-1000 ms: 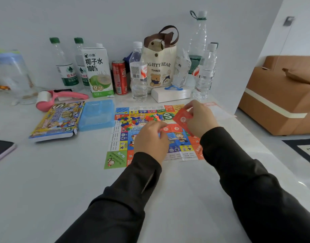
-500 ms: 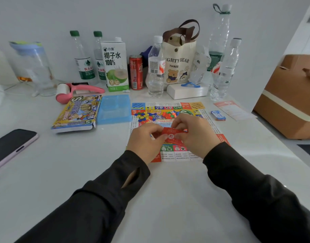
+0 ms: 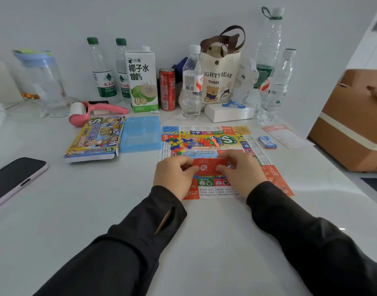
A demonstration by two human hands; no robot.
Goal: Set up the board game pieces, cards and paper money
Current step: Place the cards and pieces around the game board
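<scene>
**Head view:** The left grip (image 3: 174,174) and right grip (image 3: 241,169) cover the near middle of the game board (image 3: 275,176). The fingers beneath the red cards (image 3: 208,165) are hidden, and it cannot be told whether this is one card or a thin stack. The board's small print is too fine to read. A dark phone (image 3: 14,180) is cut off by the left edge and a brown cardboard box (image 3: 354,120) by the right. Both black sleeves (image 3: 130,253) run out of the bottom.

The red cards are oblong and lie roughly level, with a white disc bearing a red character on the top face. The board is a bright paper sheet, flat on the white table (image 3: 76,210) and ringed with coloured squares. Small plastic pieces (image 3: 176,144) in green, blue, yellow and red lie scattered at its far left.

The cards sit between the two grips, over the board's near half; whether they touch it cannot be told. The left grip pinches the cards' left end with its thumb on top. The right grip pinches the right end likewise, fingers curled.

A blue plastic tray (image 3: 140,133) lies just left of the board, with the game box (image 3: 93,138) beside it. A small blue packet (image 3: 267,142) and a leaflet (image 3: 283,135) lie to the board's right. Bottles, a carton (image 3: 142,80), a red can (image 3: 167,89) and a tote bag (image 3: 220,82) line the wall behind.
</scene>
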